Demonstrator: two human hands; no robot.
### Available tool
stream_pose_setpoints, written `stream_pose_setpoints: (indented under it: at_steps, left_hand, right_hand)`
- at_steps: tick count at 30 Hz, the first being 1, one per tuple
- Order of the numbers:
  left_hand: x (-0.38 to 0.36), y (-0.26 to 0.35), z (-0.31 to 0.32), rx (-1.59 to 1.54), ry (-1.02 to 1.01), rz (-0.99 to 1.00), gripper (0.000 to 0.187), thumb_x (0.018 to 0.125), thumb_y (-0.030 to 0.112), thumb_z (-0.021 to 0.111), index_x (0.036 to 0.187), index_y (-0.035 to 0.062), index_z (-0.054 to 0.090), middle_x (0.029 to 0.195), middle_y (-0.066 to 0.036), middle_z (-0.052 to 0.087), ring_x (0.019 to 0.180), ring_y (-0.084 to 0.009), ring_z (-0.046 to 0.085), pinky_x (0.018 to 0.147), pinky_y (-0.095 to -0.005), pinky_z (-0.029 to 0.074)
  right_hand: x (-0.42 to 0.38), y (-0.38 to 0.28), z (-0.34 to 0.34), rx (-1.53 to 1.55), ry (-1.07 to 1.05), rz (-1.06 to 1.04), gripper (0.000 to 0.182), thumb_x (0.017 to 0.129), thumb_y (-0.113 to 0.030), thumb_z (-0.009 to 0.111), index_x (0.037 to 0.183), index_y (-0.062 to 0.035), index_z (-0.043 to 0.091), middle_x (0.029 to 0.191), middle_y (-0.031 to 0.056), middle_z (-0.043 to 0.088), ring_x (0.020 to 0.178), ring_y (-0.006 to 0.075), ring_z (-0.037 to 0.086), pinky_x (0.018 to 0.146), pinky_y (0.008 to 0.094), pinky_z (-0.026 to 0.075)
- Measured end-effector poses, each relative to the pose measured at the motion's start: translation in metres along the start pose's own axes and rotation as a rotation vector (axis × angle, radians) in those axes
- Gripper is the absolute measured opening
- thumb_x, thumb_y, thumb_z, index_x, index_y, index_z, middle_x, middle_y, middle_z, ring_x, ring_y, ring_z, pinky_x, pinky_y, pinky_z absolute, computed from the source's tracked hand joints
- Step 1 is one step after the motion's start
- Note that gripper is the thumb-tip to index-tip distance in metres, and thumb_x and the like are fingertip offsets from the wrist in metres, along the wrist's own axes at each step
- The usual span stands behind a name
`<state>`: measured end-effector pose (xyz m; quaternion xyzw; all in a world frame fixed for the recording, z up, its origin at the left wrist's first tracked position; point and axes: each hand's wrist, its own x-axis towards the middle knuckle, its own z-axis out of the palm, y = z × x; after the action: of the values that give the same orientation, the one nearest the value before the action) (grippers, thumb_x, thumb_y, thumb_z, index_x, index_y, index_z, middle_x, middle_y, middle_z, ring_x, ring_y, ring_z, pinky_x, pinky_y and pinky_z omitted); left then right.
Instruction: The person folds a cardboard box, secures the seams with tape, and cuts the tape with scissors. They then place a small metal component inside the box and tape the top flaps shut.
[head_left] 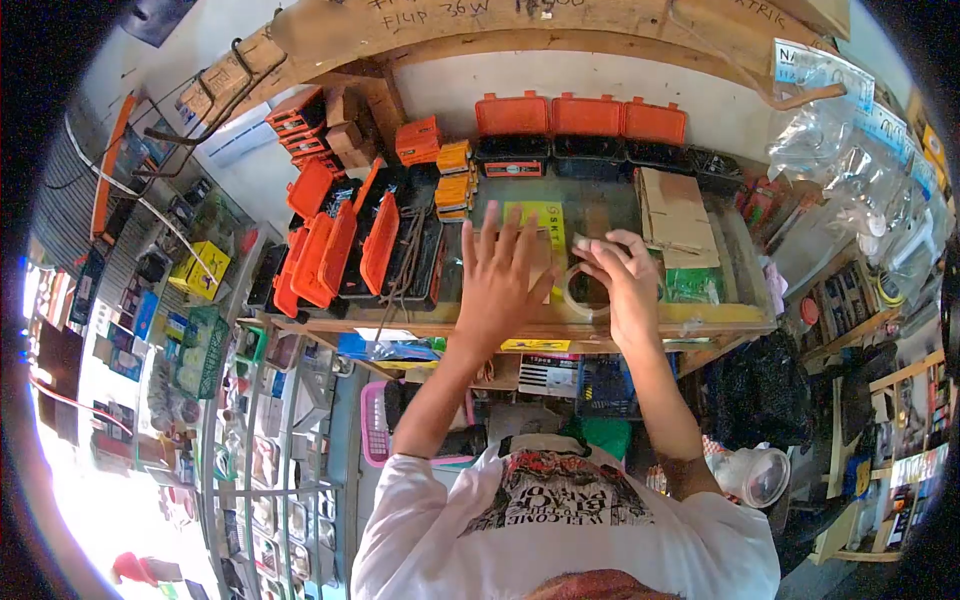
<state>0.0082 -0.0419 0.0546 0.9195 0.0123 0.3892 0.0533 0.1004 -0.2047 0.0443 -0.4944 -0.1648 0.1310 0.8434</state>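
Note:
Over the glass-topped counter [440, 327], my left hand [500, 275] is spread with its fingers apart and holds nothing. To its right, my right hand [620, 280] has bent fingers, with thumb and fingertips close together around a small pale piece that is too small to name. A roll of clear tape [578, 295] is just left of the right palm. Beneath and behind the left fingers lies a yellow sheet [550, 222] with printed letters. Folded brown cardboard [680, 215] rests on the counter to the right of the right hand.
Open orange-lidded boxes [325, 255] stand at the left of the counter, and more orange-lidded boxes [590, 120] line the back. Small orange packets [455, 180] are stacked between them. Plastic packages [830, 130] hang at the right. A pink basket [375, 425] is below the counter.

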Motion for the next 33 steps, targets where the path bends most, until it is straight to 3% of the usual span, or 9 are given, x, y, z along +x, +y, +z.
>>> stream_pose_setpoints:
  at_steps: [1,5,8,14,15,19,23,29,33]
  left_hand:
    - [-0.003,-0.009,0.013,0.023,-0.024,0.031,0.061,0.091,0.040,0.068,0.137,0.0033,0.055,0.140,-0.018,0.054,0.140,-0.0413,0.041,0.116,-0.0640,0.023]
    - [-0.019,-0.031,0.041,0.080,-0.070,0.098,0.060,0.091,0.044,0.066,0.135,0.0035,0.058,0.137,-0.014,0.059,0.134,-0.0365,0.049,0.114,-0.0641,0.027]
    - [-0.028,-0.031,0.042,0.072,-0.067,0.093,0.059,0.091,0.043,0.066,0.135,0.0044,0.060,0.140,-0.013,0.059,0.134,-0.0363,0.049,0.113,-0.0646,0.028]
    - [-0.030,-0.032,0.043,-0.014,-0.010,0.071,0.056,0.090,0.041,0.068,0.133,0.0056,0.061,0.139,-0.013,0.060,0.132,-0.0368,0.052,0.112,-0.0603,0.032]
    - [-0.031,-0.032,0.044,-0.030,0.013,0.069,0.056,0.090,0.041,0.068,0.133,0.0058,0.061,0.138,-0.014,0.061,0.131,-0.0370,0.052,0.112,-0.0591,0.032]
    - [-0.032,-0.032,0.051,-0.079,0.012,0.037,0.055,0.089,0.038,0.069,0.133,0.0053,0.061,0.139,-0.014,0.060,0.132,-0.0374,0.053,0.112,-0.0575,0.033]
    - [-0.036,-0.033,0.055,-0.082,-0.003,0.022,0.056,0.089,0.037,0.069,0.135,0.0057,0.060,0.143,-0.013,0.057,0.132,-0.0368,0.052,0.111,-0.0551,0.035]
    - [-0.034,-0.031,0.047,-0.070,-0.032,0.028,0.055,0.089,0.034,0.069,0.134,0.0029,0.059,0.144,-0.013,0.055,0.134,-0.0371,0.049,0.109,-0.0517,0.037]
    - [-0.035,-0.032,0.047,-0.060,-0.027,0.058,0.054,0.090,0.033,0.068,0.133,0.0014,0.059,0.143,-0.013,0.056,0.134,-0.0371,0.048,0.111,-0.0512,0.037]
  right_hand:
    - [0.002,0.004,-0.001,-0.008,-0.066,0.026,0.033,0.098,-0.015,0.065,0.125,-0.0031,0.049,0.121,0.0173,0.068,0.112,0.0232,0.067,0.099,0.0362,0.050]
    - [0.006,0.020,0.003,-0.011,-0.097,0.079,0.048,0.100,-0.018,0.064,0.138,-0.0003,0.041,0.139,0.0200,0.057,0.122,0.0251,0.061,0.106,0.0383,0.046]
    - [0.001,0.025,0.005,-0.014,-0.125,0.101,0.046,0.102,-0.021,0.060,0.138,0.0001,0.040,0.143,0.0215,0.052,0.126,0.0326,0.059,0.109,0.0431,0.046]
    - [0.001,0.031,0.008,-0.078,-0.139,0.108,0.043,0.102,-0.019,0.059,0.136,-0.0001,0.042,0.140,0.0217,0.055,0.126,0.0319,0.059,0.109,0.0434,0.046]
    - [0.002,0.031,0.006,-0.038,-0.120,0.139,0.045,0.100,-0.018,0.063,0.137,-0.0010,0.043,0.135,0.0185,0.060,0.123,0.0276,0.061,0.106,0.0381,0.047]
    - [0.014,0.026,-0.004,0.092,-0.215,0.226,0.044,0.102,-0.020,0.060,0.137,-0.0028,0.042,0.134,0.0203,0.057,0.125,0.0331,0.060,0.107,0.0424,0.046]
    - [0.019,0.008,-0.001,-0.010,-0.296,0.296,0.050,0.103,-0.026,0.059,0.142,-0.0041,0.038,0.138,0.0196,0.052,0.128,0.0350,0.057,0.109,0.0440,0.044]
    - [0.018,0.003,0.012,-0.255,-0.303,0.289,0.057,0.103,-0.032,0.060,0.145,-0.0034,0.035,0.139,0.0219,0.049,0.129,0.0334,0.056,0.110,0.0424,0.044]
    - [0.023,0.002,0.001,-0.159,-0.353,0.332,0.055,0.104,-0.032,0.058,0.145,-0.0033,0.036,0.136,0.0218,0.052,0.129,0.0325,0.056,0.109,0.0421,0.044]
